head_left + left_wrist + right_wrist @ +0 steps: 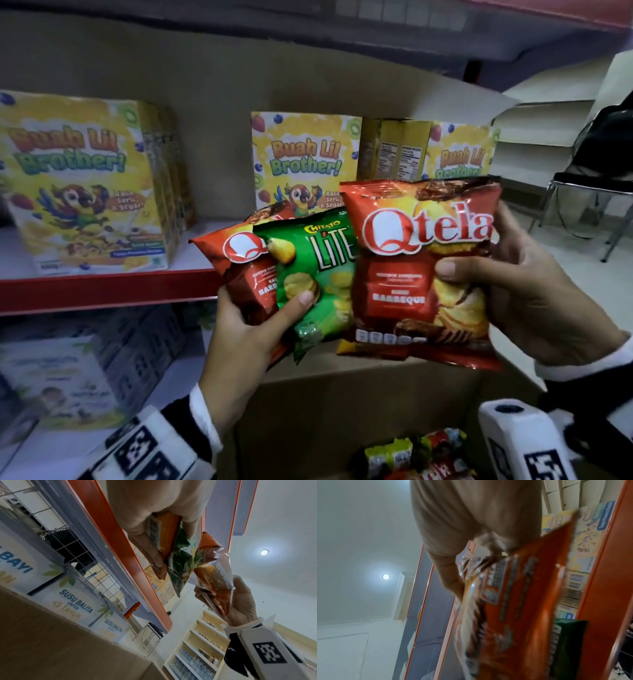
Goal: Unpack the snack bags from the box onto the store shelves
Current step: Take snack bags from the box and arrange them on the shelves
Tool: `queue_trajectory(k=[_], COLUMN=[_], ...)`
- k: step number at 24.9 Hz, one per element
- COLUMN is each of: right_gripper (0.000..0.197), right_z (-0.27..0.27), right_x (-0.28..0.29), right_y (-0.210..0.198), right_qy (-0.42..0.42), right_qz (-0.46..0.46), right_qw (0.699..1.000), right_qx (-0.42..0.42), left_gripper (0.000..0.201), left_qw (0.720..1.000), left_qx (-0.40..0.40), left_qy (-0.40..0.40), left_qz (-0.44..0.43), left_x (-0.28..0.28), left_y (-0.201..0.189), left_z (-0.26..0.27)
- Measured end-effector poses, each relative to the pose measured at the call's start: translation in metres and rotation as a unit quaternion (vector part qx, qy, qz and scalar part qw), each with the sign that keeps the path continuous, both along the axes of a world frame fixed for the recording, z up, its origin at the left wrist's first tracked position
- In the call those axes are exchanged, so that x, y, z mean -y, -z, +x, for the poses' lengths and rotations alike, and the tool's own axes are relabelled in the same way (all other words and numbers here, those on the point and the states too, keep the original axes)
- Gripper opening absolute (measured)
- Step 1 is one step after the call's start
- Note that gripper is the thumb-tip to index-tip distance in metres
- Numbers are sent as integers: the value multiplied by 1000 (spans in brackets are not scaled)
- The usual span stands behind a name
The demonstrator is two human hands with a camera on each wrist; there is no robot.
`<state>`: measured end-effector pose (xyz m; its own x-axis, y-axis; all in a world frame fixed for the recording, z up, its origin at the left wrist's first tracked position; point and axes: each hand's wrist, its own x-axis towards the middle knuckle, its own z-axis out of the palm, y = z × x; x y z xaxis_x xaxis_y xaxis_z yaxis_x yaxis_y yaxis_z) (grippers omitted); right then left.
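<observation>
My left hand (246, 329) grips two snack bags together: a green Chitato Lite bag (318, 274) in front and a red Qtela bag (239, 260) behind it, thumb pressed on the green one. My right hand (507, 284) grips another red Qtela barbeque bag (421, 270), thumb on its front. All three are held up in front of the red-edged shelf (102, 291). In the left wrist view the green bag (180, 563) and the red bag (214, 577) hang side by side. In the right wrist view the red bag (522, 601) fills the frame. The open cardboard box (342, 404) sits below with more bags (418, 455) inside.
Yellow cereal boxes (85, 181) stand on the shelf at the left, and more cereal boxes (301, 161) stand behind the bags. White milk boxes (68, 370) fill the shelf below. A black chair (589, 192) stands at the far right.
</observation>
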<state>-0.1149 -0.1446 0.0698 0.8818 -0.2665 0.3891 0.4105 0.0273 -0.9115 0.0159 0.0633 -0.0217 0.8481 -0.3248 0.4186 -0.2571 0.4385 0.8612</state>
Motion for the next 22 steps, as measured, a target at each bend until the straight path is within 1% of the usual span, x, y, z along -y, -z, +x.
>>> queue_trajectory(k=[2,3,5,7,8,10,12,13,16,18,19,22], right_gripper=[59,54,57,66,65,57,52,51,50,62,64,61], right_z=[11,17,26,50,53,65,68,66,49,32,22,-8], right_x=[8,12,15,22,20,20,18,14,7,1,-1,-5], right_y=[3,5,8,-3,-6,-24,-47,-56,-106,-146,-168,-238], right_qy=[7,15,34,51,66,83,100,113,135,135,139,137], right_qz=[16,18,5,17,24,48,66,71,83,62,55,54], right_qw=[1000,1000,999,999,997,995,992,990,981,978,975,968], right_qx=[5,5,18,-8,-10,-24,-44,-54,-110,-145,-165,-202], left_gripper=[84,81,79,82,83,88,93,92,83,81,80,84], left_qw=[1000,999,998,995,993,990,988,986,980,973,969,963], left_qx=[12,16,24,0,-4,-27,-61,-75,-134,-181,-204,-242], left_qy=[-22,-35,-61,-96,-115,-136,-141,-147,-144,-132,-125,-88], left_qz=[-1,0,-10,-2,-2,4,19,23,43,48,58,81], left_x=[6,9,13,18,16,17,19,19,18,17,15,11], left_y=[-2,-4,-9,-26,-34,-57,-84,-95,-135,-167,-184,-242], left_z=[7,11,14,28,25,28,27,23,6,-11,-19,-43])
